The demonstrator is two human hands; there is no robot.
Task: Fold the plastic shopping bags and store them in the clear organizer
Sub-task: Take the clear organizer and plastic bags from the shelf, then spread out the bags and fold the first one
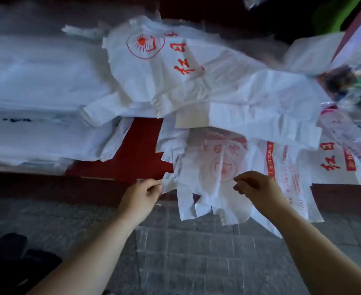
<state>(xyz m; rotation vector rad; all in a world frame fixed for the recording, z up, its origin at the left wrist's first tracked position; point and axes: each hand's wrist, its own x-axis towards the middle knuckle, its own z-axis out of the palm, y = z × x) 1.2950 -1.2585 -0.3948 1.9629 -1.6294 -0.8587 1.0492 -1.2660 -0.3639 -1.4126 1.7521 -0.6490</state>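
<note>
L pile (37, 81): white bags stacked flat on the desk's left part, blurred.
Desk (141, 150): red top, bare patch showing betw. the heaps.
L forearm (90, 252): bare, comes up from lower left, wrist about straight.
L grip (142, 195): back of hand toward me, fingers curled, thumb + fingertips pinching the bag's left edge at the desk's front edge.
Bag (209, 182): thin white, faint red round print, lies on the desk's front edge betw. my hands; handle strips hang over the floor (186, 252), grey brick.
Sun-logo bag (154, 52): further back, atop the heap.
R grip (258, 186): knuckles up, thumb + forefinger pinching the bag's front film.
R forearm (315, 241): bare, enters from lower right.
R pile (334, 160): more red-printed bags, overlapping.
</note>
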